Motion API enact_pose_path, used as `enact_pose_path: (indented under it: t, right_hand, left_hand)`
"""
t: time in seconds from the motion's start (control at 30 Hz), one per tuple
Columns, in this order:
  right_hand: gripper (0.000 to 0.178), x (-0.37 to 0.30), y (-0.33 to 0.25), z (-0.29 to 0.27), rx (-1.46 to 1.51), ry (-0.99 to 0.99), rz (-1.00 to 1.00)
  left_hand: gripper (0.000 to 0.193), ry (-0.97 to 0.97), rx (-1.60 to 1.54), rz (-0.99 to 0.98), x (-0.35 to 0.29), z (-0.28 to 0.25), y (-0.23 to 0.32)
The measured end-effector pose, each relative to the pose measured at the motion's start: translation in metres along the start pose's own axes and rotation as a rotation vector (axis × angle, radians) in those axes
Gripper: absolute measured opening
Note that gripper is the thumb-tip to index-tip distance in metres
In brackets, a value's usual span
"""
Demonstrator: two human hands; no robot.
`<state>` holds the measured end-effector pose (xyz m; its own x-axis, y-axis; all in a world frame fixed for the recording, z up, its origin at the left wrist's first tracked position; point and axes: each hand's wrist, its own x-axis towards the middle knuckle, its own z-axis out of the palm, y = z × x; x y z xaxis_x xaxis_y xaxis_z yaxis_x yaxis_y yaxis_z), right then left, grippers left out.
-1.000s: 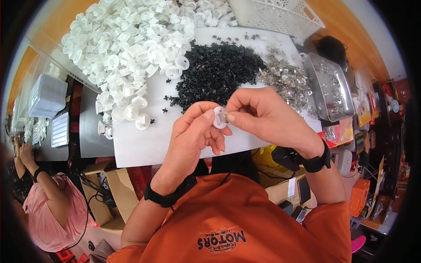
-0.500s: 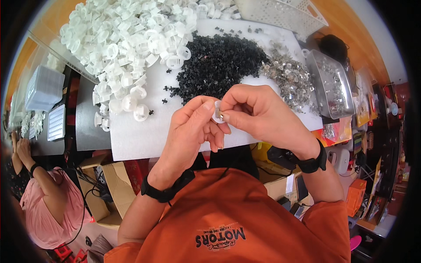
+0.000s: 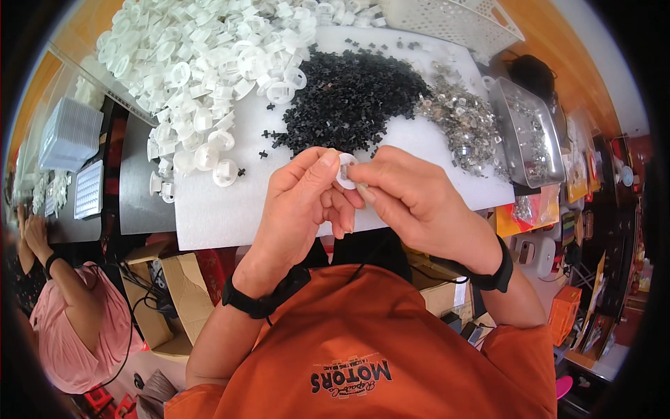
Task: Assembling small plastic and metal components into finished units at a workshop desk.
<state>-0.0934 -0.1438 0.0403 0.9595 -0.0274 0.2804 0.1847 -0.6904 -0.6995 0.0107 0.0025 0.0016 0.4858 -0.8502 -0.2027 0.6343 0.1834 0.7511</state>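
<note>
My left hand (image 3: 296, 192) pinches a white piece (image 3: 342, 179) above the tabletop's (image 3: 216, 216) near edge; my right hand (image 3: 419, 195) touches it, thumb and forefinger nearly closed, any grip unclear. Beyond lie black crosses (image 3: 349, 98), then metal bits (image 3: 464, 129) toward the right edge.

A stack of clear plastic trays (image 3: 72, 133) stood at the left, near a white compartmented tray (image 3: 88, 190). An open cardboard box (image 3: 187, 297) contained black cables (image 3: 159, 288). An orange crate (image 3: 564, 314) stood at the right.
</note>
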Motion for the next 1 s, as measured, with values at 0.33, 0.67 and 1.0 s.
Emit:
enact_pose_path:
  t: [0.33, 0.67, 1.0]
  right_hand:
    - [0.008, -0.002, -0.003, 0.007, 0.069, 0.17, 0.03]
    - [0.007, 0.005, 0.0, 0.03, 0.426, 0.248, 0.276]
    - [0.007, 0.003, -0.001, 0.036, 0.39, 0.278, 0.295]
  left_hand:
    - [0.024, -0.002, -0.006, 0.09, -0.001, 0.001, -0.005]
    - [0.026, 0.074, 0.111, 0.282, -0.001, 0.005, -0.017]
    - [0.026, 0.094, 0.178, 0.375, -0.002, 0.006, -0.022]
